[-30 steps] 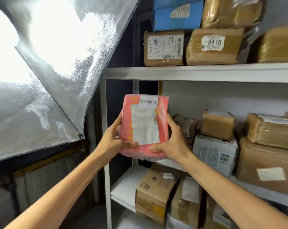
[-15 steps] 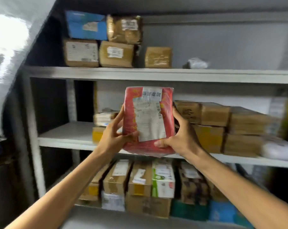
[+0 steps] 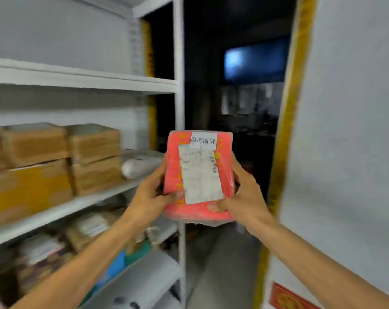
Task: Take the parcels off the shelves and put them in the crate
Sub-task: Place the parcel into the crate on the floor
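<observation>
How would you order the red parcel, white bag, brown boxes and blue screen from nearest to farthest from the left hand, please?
1. Red parcel: held in the left hand.
2. White bag: on the shelf just beyond.
3. Brown boxes: farther left on that shelf.
4. Blue screen: far back, upper right.

Both bare forearms reach forward and upward, drawing together. The left hand (image 3: 150, 198) grips the left edge of the red parcel (image 3: 200, 172), thumb laid across its lower front. The right hand (image 3: 248, 197) grips the right edge likewise, thumb pressed on the front.
</observation>
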